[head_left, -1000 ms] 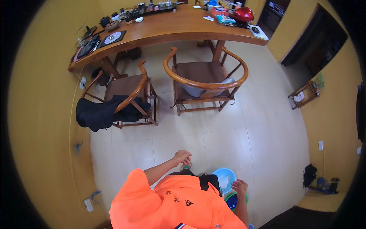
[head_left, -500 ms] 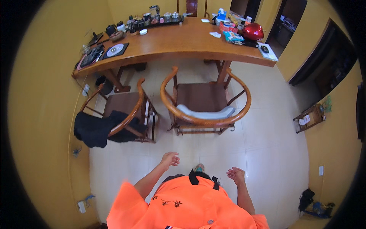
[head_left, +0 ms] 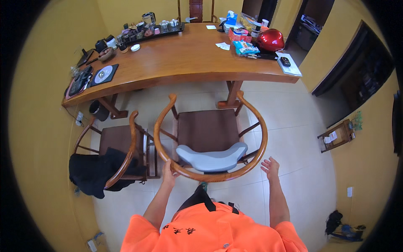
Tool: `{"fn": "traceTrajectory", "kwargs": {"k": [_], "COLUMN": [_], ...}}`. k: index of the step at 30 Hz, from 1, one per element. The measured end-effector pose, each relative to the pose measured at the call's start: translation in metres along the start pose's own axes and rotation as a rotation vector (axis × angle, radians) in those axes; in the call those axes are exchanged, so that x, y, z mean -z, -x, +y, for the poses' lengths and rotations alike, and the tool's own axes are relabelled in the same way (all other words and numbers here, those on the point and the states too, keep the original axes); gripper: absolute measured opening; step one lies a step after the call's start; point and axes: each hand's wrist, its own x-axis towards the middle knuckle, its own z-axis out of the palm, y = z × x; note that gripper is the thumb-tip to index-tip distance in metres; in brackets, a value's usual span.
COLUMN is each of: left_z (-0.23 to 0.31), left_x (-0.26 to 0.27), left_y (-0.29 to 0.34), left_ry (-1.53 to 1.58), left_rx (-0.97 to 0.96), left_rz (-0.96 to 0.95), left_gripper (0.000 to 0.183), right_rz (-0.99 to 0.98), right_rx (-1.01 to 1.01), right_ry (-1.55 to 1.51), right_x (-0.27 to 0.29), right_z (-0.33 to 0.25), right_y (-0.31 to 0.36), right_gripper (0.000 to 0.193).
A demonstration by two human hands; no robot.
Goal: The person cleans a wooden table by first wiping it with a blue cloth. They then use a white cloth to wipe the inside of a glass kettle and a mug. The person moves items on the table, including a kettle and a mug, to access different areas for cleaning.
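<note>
Directly in front of me stands a wooden armchair [head_left: 208,128] with a curved rail and a brown seat. A grey cushion [head_left: 212,158] rests against the inside of its back. My left hand [head_left: 169,173] is on the left rear of the rail, its fingers closed about the wood and partly hidden. Just outside the rail's right side hangs my right hand [head_left: 270,168], open, fingers apart, holding nothing.
A second wooden armchair [head_left: 119,145] with a dark jacket [head_left: 100,172] over it stands at left. Beyond is a long wooden table [head_left: 176,54] bearing a tea set, a red shiny object [head_left: 270,40] and packages. A small wooden stand [head_left: 337,136] is by the right wall.
I have moved forward, closer to the chairs and table. My left hand has reached the front armchair's rail; my right hand has come up beside it, still open.
</note>
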Motion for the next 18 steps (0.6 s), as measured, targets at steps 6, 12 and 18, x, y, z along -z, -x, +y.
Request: {"fn": "traceTrajectory", "kwargs": {"k": [6, 12, 18], "left_z": [0.008, 0.008, 0.007], "left_x": [-0.052, -0.061, -0.06], "left_y": [-0.006, -0.012, -0.007], "left_ry": [0.17, 0.031, 0.053], "left_rx": [0.06, 0.045, -0.002], "left_rz": [0.246, 0.392, 0.445], "left_gripper": [0.029, 0.018, 0.015], "right_rz": [-0.057, -0.171, -0.168], "right_rx": [-0.03, 0.014, -0.13], "right_ry": [0.143, 0.224, 0.09], "right_x": [-0.04, -0.06, -0.078], "right_z": [-0.045, -0.05, -0.051], "right_y": [-0.031, -0.089, -0.11], "right_gripper": [0.043, 0.028, 0.01]}}
